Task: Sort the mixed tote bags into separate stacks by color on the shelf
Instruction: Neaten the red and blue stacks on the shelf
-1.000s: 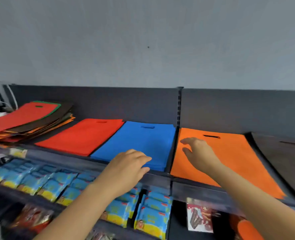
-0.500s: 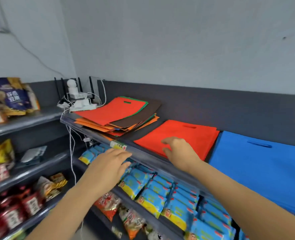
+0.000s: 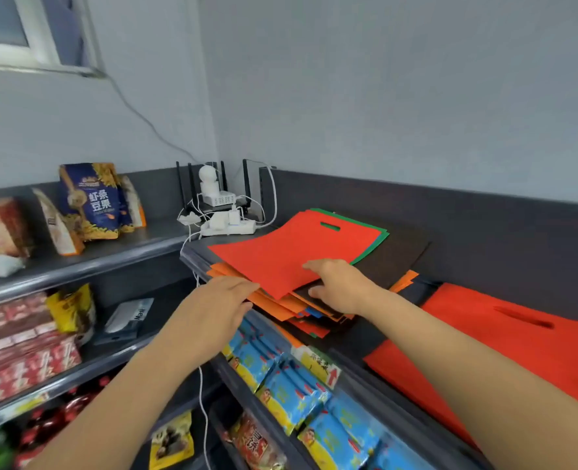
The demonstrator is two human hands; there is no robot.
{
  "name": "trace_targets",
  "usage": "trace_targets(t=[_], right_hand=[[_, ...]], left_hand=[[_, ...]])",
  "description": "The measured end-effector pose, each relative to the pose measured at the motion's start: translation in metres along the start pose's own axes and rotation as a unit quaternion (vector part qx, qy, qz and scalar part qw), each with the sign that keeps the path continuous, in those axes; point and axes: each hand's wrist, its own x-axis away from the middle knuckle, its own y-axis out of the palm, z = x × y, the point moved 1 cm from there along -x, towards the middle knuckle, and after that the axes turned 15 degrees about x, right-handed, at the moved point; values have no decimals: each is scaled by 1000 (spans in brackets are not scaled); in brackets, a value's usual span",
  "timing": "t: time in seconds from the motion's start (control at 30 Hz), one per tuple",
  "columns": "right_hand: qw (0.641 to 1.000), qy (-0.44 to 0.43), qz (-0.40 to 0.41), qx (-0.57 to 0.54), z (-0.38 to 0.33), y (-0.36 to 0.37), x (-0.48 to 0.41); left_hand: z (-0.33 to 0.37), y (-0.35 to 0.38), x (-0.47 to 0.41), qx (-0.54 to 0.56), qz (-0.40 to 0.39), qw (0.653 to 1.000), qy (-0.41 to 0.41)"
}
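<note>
A mixed pile of tote bags (image 3: 396, 262) lies in the shelf corner, with red, green, black and orange sheets fanned out. On top is a red tote bag (image 3: 277, 252) with a cut-out handle. My right hand (image 3: 343, 288) is at its near edge, fingers on top and thumb below, pinching that edge. My left hand (image 3: 218, 308) reaches in with straight fingers touching the pile's front left edge and holds nothing. A sorted stack of red bags (image 3: 484, 347) lies flat on the shelf to the right.
A white power strip (image 3: 230, 227), a router and cables stand behind the pile in the corner. A cable hangs down past the shelf front (image 3: 365, 378). Blue snack packets (image 3: 281, 391) fill the row below, and snack bags (image 3: 91, 201) stand on the left shelves.
The view has swung left from the sorted stacks to the mixed pile. Both hands moved to that pile, and my right hand has taken hold of the top red bag's edge.
</note>
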Motion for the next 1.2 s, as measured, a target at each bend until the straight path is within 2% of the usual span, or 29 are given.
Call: trace_targets(t=[0.1,0.17,0.3,0.4,0.47,0.63,0.7,0.77,0.87,0.97,1.03,1.07,1.13,1.2], right_hand=[[998,-29,-59,8,1,13,-25],[997,-26,-68,-3,4,20,-35],[1000,14,-2,28,3,19,-43],[996,83,32,31,0,15,-43],[989,141,45,18,0,14,-44],[960,261,74,-67,8,10,-47],[953,280,85,-83,6,9,-41],[946,291,96,-108,5,10,-32],[926,325,124,-145,7,12,-16],[890,376,227,-123,7,8,0],[899,331,273,-82,-5,2,6],[921,282,258,-78,-15,-1,5],[969,163,176,-58,-38,2,-1],[989,69,130,33,-56,13,-10]], left_hand=[[-21,4,-24,9,-4,1000,19],[-33,8,-42,17,-24,999,31],[-62,20,-79,34,-104,992,57],[-87,28,-103,67,-185,979,58],[-101,28,-116,83,-210,971,75],[-127,25,-144,171,-205,957,115],[-132,33,-151,160,-207,956,131],[-132,41,-155,131,-164,965,157],[-123,45,-157,143,-89,971,168],[-117,44,-156,176,-51,973,142],[-118,44,-156,166,-15,979,118],[-120,43,-155,157,-1,982,105],[-128,43,-154,153,6,985,86],[-135,42,-154,168,1,983,74]])
